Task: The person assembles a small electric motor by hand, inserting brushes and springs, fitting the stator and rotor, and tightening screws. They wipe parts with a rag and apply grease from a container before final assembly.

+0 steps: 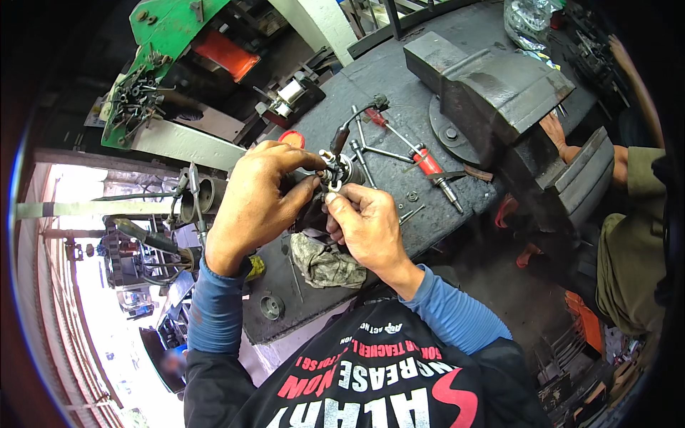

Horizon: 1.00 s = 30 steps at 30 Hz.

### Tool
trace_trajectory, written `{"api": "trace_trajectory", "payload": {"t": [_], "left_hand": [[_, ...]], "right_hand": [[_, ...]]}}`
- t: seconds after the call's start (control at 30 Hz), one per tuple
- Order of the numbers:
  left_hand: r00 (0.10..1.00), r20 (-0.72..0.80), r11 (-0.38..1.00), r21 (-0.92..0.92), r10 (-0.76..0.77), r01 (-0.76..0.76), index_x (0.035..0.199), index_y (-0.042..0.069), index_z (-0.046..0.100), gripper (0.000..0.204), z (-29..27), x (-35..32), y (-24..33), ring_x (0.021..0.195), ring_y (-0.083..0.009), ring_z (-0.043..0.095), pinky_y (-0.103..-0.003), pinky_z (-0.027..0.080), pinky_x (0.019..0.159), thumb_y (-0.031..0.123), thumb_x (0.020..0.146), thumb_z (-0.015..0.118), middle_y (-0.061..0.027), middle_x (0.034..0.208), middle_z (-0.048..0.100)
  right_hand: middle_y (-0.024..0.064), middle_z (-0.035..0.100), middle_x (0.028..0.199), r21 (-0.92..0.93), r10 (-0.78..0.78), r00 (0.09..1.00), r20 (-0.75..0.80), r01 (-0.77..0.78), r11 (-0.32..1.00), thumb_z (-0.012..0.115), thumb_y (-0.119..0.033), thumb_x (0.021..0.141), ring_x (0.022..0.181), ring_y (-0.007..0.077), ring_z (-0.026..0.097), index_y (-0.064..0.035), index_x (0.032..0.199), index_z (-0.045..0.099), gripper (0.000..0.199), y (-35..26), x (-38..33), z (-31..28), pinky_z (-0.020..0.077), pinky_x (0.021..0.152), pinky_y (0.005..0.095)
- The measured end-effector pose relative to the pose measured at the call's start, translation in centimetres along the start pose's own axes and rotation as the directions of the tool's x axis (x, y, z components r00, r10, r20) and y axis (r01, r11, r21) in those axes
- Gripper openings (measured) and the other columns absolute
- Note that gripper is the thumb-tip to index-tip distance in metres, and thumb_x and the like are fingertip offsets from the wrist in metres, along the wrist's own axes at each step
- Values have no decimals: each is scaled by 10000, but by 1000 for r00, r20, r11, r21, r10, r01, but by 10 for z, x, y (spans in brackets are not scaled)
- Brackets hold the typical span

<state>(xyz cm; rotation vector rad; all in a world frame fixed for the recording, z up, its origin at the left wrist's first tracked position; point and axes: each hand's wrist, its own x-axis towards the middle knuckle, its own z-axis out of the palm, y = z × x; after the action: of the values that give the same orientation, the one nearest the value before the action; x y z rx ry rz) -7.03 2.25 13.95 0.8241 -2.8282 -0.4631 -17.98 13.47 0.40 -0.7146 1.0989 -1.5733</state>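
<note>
Both of my hands meet over the near left part of the workbench. My left hand (267, 192) curls its thumb and fingers round the left side of a small metal mechanical part (334, 173). From the right, my right hand (367, 225) pinches the near end of that same part, by a pale, hook-like piece. The fingers cover much of it, so its exact kind does not show. Just beyond it stands a black-handled tool (342, 138) with a cable. A crumpled grey rag (325, 262) lies below my hands, and a round red-rimmed container (292, 139) sits behind my left hand.
A large bench vise (492, 85) fills the right side of the dark workbench (435, 239). A red screwdriver (376, 118), a red-bodied tool with a metal shaft (432, 165) and a metal ring (271, 307) lie about. Another person's hand (555, 134) is beside the vise.
</note>
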Motion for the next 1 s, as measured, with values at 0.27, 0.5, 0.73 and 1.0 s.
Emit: {"api": "trace_trajectory", "payload": {"t": [0.27, 0.5, 0.73, 1.0], "left_hand": [[999, 31, 999, 29, -25, 24, 1137, 46, 805, 288, -1, -1, 0, 1009, -332, 695, -410, 529, 935, 28, 851, 775, -147, 1053, 771], [998, 61, 999, 44, 24, -27, 1143, 62, 811, 315, -2, 4, -1, 1030, -337, 703, -419, 530, 949, 17, 832, 782, -146, 1065, 774], [999, 32, 999, 12, 41, -42, 1092, 64, 800, 240, 2, 5, -2, 967, -363, 676, -441, 510, 925, 78, 852, 799, -139, 1012, 763], [1000, 27, 1000, 8, 2, -3, 1079, 76, 807, 232, 3, 4, -3, 976, -358, 687, -440, 506, 938, 85, 847, 802, -137, 977, 768]], "right_hand": [[51, 702, 706, 59, 132, 987, 95, -138, 989, 662, -191, 1043, 581, 91, 633, 26, 887, 733, 276, -17, 6, -9, 498, 528, 274], [36, 686, 720, -12, 113, 976, 188, -113, 994, 618, -219, 1090, 589, 96, 644, 12, 928, 726, 301, -20, 16, -15, 525, 531, 247], [33, 688, 726, 0, 136, 966, 221, -140, 990, 610, -219, 1093, 586, 95, 655, 11, 933, 725, 304, -23, 17, -18, 526, 520, 230], [43, 686, 719, 88, 150, 961, 234, -174, 981, 638, -217, 1067, 581, 106, 660, 19, 914, 726, 295, -23, 13, -19, 536, 522, 252]]}}
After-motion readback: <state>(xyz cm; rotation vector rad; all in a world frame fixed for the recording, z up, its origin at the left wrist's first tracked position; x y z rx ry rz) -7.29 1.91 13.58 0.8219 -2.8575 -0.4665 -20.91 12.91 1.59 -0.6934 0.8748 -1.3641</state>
